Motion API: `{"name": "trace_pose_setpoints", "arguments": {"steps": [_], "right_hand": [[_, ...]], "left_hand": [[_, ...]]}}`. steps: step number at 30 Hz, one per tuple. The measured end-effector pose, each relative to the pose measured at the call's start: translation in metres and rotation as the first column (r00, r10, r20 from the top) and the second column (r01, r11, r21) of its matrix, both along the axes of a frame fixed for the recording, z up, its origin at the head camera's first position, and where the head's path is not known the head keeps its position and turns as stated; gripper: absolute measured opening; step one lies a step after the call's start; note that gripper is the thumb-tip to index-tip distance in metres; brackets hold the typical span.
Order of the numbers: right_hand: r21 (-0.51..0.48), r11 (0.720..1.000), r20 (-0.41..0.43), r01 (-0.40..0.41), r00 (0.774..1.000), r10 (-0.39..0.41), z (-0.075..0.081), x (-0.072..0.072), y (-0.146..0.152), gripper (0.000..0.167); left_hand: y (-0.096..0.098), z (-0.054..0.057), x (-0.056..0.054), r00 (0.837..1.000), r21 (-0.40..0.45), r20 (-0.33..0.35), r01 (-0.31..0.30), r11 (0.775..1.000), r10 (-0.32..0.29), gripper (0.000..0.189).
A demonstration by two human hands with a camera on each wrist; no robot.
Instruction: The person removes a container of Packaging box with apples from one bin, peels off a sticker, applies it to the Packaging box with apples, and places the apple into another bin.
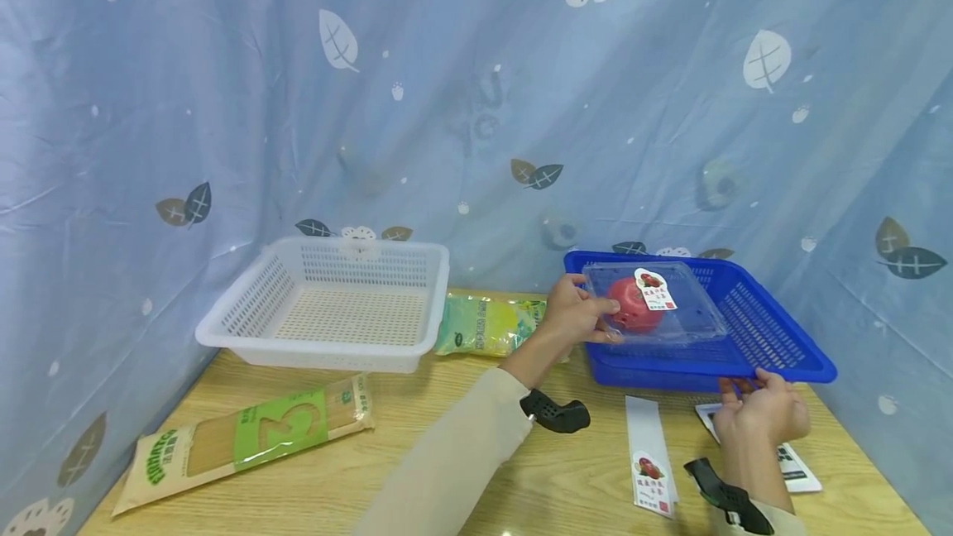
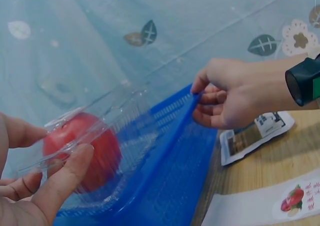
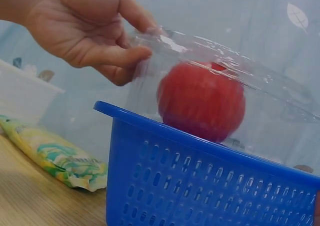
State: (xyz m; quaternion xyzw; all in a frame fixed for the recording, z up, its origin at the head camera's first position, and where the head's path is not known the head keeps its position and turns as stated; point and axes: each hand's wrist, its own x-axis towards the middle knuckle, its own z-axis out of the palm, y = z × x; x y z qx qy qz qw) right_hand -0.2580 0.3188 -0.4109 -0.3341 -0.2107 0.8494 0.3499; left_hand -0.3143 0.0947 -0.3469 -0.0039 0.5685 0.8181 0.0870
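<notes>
My left hand (image 1: 577,314) pinches the left edge of a clear plastic box (image 1: 692,308), thumb on one side and fingers on the other. Inside the box is a round red fruit (image 1: 633,313), and a white fruit sticker (image 1: 657,291) is on the lid. The box is tilted over the blue basket (image 1: 655,375), overlapping its inside in the head view. At the basket's near right rim, my right hand (image 1: 767,413) grips the edge between thumb and curled fingers, as the left wrist view (image 2: 220,93) also shows.
A white basket (image 1: 328,351) stands at the back left. A green and yellow packet (image 1: 487,327) lies between the baskets. Nearer are a long noodle package (image 1: 253,437), a paper strip with fruit stickers (image 1: 646,428) and a black-and-white pouch (image 1: 800,474) under my right wrist.
</notes>
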Motion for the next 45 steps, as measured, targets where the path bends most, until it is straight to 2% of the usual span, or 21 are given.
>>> {"name": "trace_pose_setpoints", "arguments": {"steps": [6,12,17,19,22,24,29,31,33,36,40,43,45], "right_hand": [[-0.009,1.000,-0.014,0.007,1.000,-0.007,0.002,0.000,0.001,0.014],[-0.017,1.000,-0.015,0.006,1.000,-0.006,0.003,0.000,0.002,0.014],[-0.002,1.000,0.002,0.010,1.000,-0.010,0.002,0.001,0.002,0.014],[0.013,1.000,0.009,0.012,1.000,-0.012,0.001,0.002,0.002,0.015],[0.030,0.999,0.013,0.011,1.000,-0.012,0.001,0.002,0.001,0.015],[0.035,0.999,0.009,0.012,1.000,-0.013,0.001,0.002,0.000,0.016],[0.024,1.000,0.002,0.017,1.000,-0.017,0.002,0.003,0.000,0.016],[0.020,1.000,0.002,0.020,1.000,-0.020,0.002,0.003,-0.001,0.016],[0.020,1.000,-0.001,0.021,1.000,-0.021,0.001,0.003,-0.001,0.014],[0.026,0.999,-0.006,0.025,1.000,-0.025,0.001,0.003,-0.001,0.012],[0.027,0.999,-0.009,0.028,1.000,-0.028,0.000,0.004,0.000,0.008],[0.017,0.999,-0.012,0.030,0.999,-0.030,0.000,0.004,0.002,0.007],[0.012,0.999,-0.015,0.035,0.999,-0.034,0.000,0.005,0.003,0.007]], "left_hand": [[0.008,-0.001,0.000,1.000,-0.034,0.018,-0.016,0.999,0.017,0.063],[0.019,-0.005,0.000,0.998,-0.134,0.039,-0.041,0.990,0.047,0.065],[0.022,-0.005,0.001,0.998,-0.273,0.024,-0.044,0.961,0.052,0.067],[0.021,-0.004,0.002,0.999,-0.321,0.012,-0.045,0.946,0.052,0.061],[0.020,-0.004,0.001,0.998,-0.386,-0.004,-0.056,0.921,0.059,0.039],[0.019,-0.004,0.000,0.998,-0.444,-0.021,-0.060,0.894,0.056,0.028],[0.022,-0.006,-0.002,0.995,-0.602,-0.085,-0.091,0.793,0.050,0.027],[0.023,-0.007,-0.003,0.993,-0.640,-0.104,-0.111,0.760,0.058,0.027],[0.023,-0.006,-0.004,0.992,-0.664,-0.113,-0.121,0.738,0.061,0.027],[0.022,-0.006,-0.005,0.990,-0.714,-0.136,-0.128,0.688,0.043,0.028],[0.017,-0.005,-0.005,0.981,-0.804,-0.196,-0.155,0.574,-0.011,0.032],[0.012,-0.007,-0.006,0.969,-0.846,-0.243,-0.193,0.498,-0.038,0.035],[0.010,-0.009,-0.008,0.964,-0.849,-0.263,-0.210,0.485,-0.042,0.035]]}}
